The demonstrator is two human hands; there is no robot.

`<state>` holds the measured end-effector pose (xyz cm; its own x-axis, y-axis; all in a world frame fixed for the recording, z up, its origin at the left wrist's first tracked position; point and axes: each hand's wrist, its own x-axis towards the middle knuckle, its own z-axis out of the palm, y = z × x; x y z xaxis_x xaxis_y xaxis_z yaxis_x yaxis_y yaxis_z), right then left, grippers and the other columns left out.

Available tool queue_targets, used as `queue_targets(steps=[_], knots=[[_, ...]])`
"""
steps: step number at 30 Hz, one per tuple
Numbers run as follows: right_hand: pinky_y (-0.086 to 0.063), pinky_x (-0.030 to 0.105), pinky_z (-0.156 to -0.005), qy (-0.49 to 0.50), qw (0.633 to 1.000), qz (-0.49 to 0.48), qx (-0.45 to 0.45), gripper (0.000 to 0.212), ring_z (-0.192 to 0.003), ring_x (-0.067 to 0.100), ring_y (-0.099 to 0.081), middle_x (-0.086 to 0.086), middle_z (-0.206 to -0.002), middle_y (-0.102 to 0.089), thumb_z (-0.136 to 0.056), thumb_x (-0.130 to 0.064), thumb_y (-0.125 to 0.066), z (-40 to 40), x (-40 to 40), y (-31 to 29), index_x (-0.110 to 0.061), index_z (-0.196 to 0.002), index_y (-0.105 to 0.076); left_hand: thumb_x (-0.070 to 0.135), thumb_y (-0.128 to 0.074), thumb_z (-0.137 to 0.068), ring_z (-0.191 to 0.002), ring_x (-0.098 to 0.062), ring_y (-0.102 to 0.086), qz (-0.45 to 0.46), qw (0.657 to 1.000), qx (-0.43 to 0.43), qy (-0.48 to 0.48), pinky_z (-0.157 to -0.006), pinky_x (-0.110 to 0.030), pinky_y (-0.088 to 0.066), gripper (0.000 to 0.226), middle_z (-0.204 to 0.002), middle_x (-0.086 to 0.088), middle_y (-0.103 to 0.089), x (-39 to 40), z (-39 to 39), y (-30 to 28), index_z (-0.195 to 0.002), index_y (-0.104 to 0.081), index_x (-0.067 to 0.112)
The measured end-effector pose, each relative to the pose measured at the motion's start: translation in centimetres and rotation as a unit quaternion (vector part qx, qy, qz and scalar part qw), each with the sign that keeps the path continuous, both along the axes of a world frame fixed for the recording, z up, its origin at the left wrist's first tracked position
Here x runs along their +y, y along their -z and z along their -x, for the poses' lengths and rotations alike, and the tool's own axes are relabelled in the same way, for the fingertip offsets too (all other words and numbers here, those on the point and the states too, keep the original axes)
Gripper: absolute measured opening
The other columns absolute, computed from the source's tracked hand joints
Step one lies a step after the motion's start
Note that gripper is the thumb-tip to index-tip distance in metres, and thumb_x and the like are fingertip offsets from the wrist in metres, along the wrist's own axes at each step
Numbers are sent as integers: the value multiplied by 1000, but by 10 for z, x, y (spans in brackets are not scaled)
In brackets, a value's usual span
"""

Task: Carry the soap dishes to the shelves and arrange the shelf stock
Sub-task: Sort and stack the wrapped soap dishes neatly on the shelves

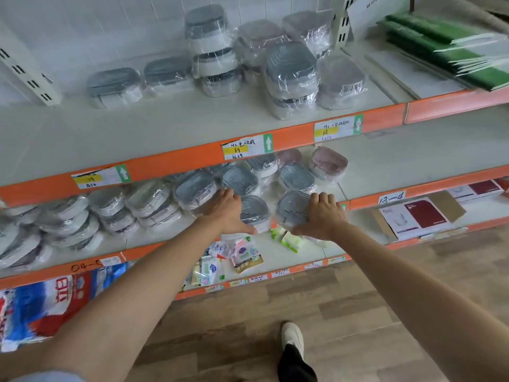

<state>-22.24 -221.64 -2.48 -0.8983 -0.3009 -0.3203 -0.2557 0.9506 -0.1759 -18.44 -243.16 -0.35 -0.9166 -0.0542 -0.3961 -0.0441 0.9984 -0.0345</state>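
- The left hand [230, 212] grips one plastic-wrapped grey soap dish [254, 210] at the front edge of the middle shelf [385, 172], thumb low at its near rim, fingers curled over its left side.
- The right hand [321, 216] holds a second grey soap dish [293, 208], fingers curled over its top and thumb beneath, at about 3 o'clock from the first.
- More wrapped dishes [148, 202] crowd the shelf toward 9 o'clock; others stand stacked on the top shelf [165, 125] at 12 o'clock.
- Small packets [242, 252] lie on the lower shelf [275, 260], at 6 o'clock from the hands.
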Motion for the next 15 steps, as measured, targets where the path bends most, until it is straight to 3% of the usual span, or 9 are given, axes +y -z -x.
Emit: queue_targets(steps=[6, 15], knots=[[-34, 37, -100, 15, 1000, 3, -5, 93, -123, 30, -37, 12, -130, -41, -67, -65, -69, 28, 11, 27, -5, -130, -34, 74, -62, -70, -126, -30, -36, 20, 1000, 7, 6, -107, -39, -32, 97, -132, -15, -41, 14, 30, 34, -132, -43, 1], [-31, 38, -102, 51, 994, 41, 86, 95, -125, 31, -35, 15, -133, -39, -70, -65, -67, 53, 6, 66, -2, -132, -33, 75, -64, -66, -125, -28, -36, -6, 992, 129, -14, -100, -41, -39, 100, -132, -12, -40, 3, 61, 71, -132, -43, 3]])
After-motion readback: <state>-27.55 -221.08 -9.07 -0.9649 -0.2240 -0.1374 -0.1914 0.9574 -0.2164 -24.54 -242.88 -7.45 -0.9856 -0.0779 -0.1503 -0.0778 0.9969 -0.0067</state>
